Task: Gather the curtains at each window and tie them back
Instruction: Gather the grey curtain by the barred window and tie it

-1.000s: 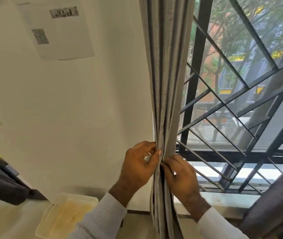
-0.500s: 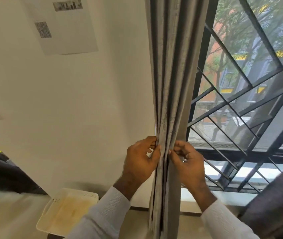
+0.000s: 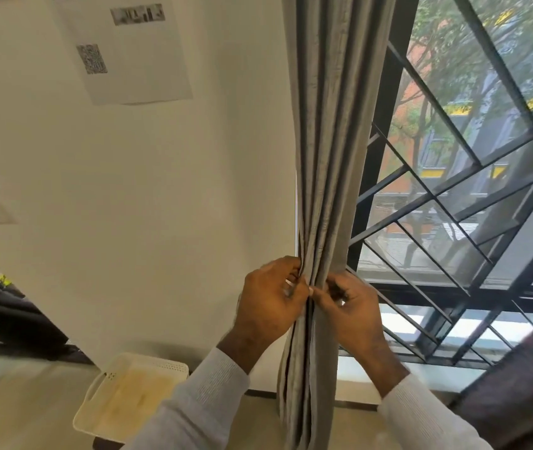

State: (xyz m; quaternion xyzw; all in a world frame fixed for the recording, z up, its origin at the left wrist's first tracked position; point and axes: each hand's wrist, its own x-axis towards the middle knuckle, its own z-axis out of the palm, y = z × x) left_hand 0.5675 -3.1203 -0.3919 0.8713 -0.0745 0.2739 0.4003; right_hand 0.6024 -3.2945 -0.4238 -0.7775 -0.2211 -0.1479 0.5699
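One grey curtain (image 3: 326, 164) hangs at the left edge of one window (image 3: 473, 177), gathered into a narrow column of deep vertical pleats; two hands work at it, and one more dark drape (image 3: 518, 384) shows at the lower right corner. The curtain is a matte, slightly crinkled woven fabric, widest at the top, pinched to a waist where the hands meet it, and loosening again into soft folds below. The left hand (image 3: 268, 306) is clenched on the curtain's left side, fingers curled behind the folds and thumb pressing across the front. The right hand (image 3: 352, 310) grasps the right side at the same height, fingers curled in toward the cloth, its thumb tip nearly touching the left thumb. Both wrists wear white ribbed knit sleeves (image 3: 213, 394). Behind the curtain the window has a black metal grille (image 3: 437, 203) of straight and diagonal bars, with trees and a brick building outside. On the smooth cream wall (image 3: 128, 206) is one white paper sheet (image 3: 128, 50) bearing a square code pattern. Below, one cream plastic basket (image 3: 128, 397), rectangular with perforated rim, sits near the wall's foot.
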